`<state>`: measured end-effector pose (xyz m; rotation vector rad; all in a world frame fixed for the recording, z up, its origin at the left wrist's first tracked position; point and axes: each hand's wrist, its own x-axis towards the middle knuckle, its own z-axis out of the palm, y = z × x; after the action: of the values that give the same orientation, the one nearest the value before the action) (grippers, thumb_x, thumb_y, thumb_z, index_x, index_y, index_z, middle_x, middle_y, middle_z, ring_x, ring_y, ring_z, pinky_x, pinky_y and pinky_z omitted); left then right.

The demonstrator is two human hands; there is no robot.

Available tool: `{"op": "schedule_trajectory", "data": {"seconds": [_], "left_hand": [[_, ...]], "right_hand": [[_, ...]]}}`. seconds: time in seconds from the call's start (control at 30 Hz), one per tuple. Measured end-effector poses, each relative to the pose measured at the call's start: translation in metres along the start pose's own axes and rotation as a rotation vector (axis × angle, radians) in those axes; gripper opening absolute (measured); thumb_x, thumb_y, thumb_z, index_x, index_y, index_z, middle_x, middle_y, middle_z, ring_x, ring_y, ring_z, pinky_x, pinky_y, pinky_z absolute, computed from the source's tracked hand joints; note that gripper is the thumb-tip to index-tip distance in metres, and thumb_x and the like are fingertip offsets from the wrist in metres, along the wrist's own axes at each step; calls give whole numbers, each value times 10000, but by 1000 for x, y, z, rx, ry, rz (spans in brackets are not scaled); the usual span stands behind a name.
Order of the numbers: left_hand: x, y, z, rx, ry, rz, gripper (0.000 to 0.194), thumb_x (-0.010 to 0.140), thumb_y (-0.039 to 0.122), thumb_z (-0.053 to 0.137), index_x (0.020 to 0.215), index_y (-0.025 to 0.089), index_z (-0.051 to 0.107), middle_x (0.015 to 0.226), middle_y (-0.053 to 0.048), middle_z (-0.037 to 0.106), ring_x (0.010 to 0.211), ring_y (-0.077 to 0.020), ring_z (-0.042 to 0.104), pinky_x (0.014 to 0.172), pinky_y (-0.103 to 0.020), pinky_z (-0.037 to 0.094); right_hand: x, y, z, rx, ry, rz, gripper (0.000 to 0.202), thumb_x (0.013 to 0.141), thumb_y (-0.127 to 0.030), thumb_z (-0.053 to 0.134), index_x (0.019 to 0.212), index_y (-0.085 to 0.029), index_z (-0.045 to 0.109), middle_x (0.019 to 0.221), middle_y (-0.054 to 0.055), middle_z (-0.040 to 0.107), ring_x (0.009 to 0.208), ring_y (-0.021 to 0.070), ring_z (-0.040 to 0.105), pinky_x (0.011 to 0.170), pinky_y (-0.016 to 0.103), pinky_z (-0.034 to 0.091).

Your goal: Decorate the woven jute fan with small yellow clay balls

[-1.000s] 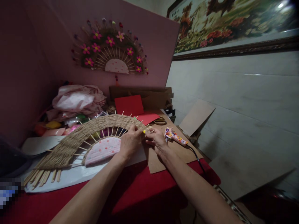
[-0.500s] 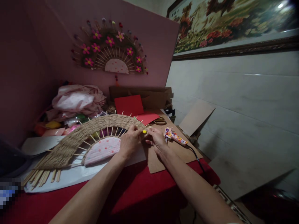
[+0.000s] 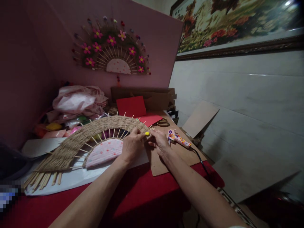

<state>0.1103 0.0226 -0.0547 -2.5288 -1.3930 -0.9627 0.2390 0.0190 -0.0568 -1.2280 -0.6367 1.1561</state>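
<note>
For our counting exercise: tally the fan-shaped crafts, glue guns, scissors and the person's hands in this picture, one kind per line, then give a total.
Fan-shaped crafts: 2, the woven fan on the table and the flowered fan on the board
Glue guns: 1, glue gun
Scissors: 1, scissors
Hands: 2, left hand and right hand
Total: 6

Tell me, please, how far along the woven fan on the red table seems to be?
The rope weaving on the woven fan looks done, and its pink dotted centre is in place. Both hands, left hand and right hand, pinch a yellow bead at a stick tip on the right edge. Unlike the flowered fan on the wall, most stick tips are bare and no flowers are on.
</note>
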Motion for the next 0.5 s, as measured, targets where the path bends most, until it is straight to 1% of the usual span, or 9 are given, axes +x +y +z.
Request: {"op": "schedule_trajectory", "data": {"seconds": [0.2, 0.33, 0.43, 0.5], "left_hand": [[-1, 4, -1, 49, -43, 13, 270, 855, 234, 438, 894, 239, 706, 888, -39, 574, 639, -126, 526, 576, -253, 369], [1, 3, -3, -54, -28, -47, 278, 839, 187, 427, 893, 220, 698, 879, -41, 576, 728, -134, 554, 645, -238, 403], [4, 1, -3, -96, -46, -101, 302, 824, 172, 429, 975, 240, 682, 868, -38, 576, 778, -148, 568, 672, -242, 412], [6, 0, -4, -78, -76, -117, 324, 813, 170, 439, 1018, 268, 671, 888, -34, 577, 783, -152, 572, 662, -246, 407]], "right_hand": [[0, 2, 1, -17, 1, -27, 206, 678, -267, 688, 694, -175, 505, 562, -46, 541, 458, 56, 489, 361, 122, 409], [-2, 0, -1, -21, -20, -13, 213, 672, -290, 684, 706, -179, 506, 549, -47, 536, 458, 62, 485, 368, 135, 416], [-4, -3, -3, -13, -92, 3, 260, 596, -238, 723, 719, -181, 502, 601, -43, 576, 503, 73, 520, 404, 154, 440], [-5, -4, -3, -12, -109, 11, 317, 525, -177, 743, 724, -183, 496, 626, -49, 588, 528, 77, 537, 437, 168, 456]]}}
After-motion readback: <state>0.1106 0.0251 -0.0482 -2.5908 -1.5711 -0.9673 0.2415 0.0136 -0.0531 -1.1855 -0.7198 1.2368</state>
